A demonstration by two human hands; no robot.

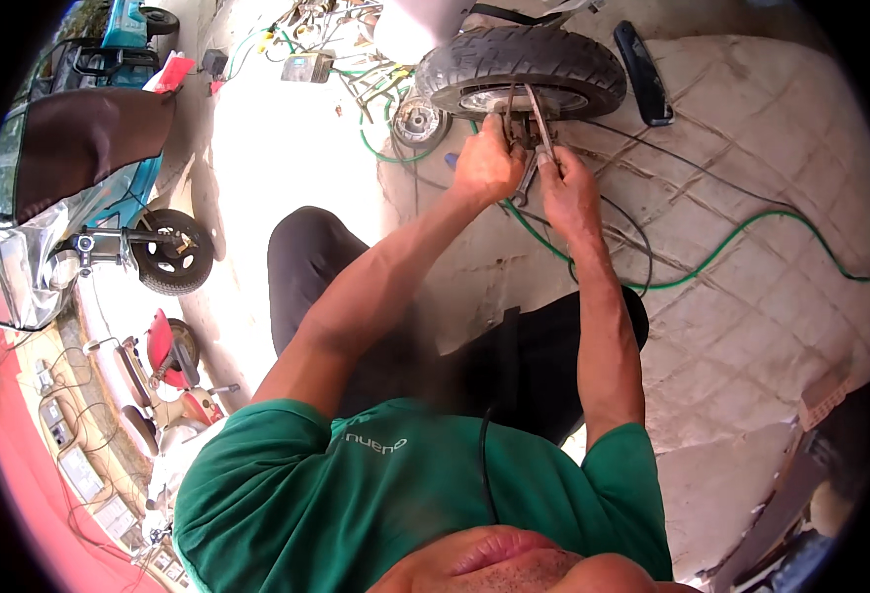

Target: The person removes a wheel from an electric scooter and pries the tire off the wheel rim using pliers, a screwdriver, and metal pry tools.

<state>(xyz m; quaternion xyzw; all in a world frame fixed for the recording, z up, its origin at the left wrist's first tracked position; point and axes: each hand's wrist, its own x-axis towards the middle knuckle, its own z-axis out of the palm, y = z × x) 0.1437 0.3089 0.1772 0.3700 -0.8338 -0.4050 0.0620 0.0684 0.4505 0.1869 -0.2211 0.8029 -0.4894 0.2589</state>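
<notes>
Tyre (524, 61) sits on the rim (571, 103); work there looks unfinished, remainder unclear. Right hand (571, 195) grips a metal bar (538, 111); left hand (491, 163) is curled, can't tell on what.

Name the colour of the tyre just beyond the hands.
The tyre is dark grey-black; it shows best in the head view, the only one here.

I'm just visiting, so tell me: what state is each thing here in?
Big tyre, fitted on its rim.
Metal bar, held, its far end at the rim.
Right hand, closed on the bar.
Left hand, fingers bent; its grip is unclear.
Small wheel, lying beside the big tyre.
Green hose, uncoiled at right, curving.
</notes>
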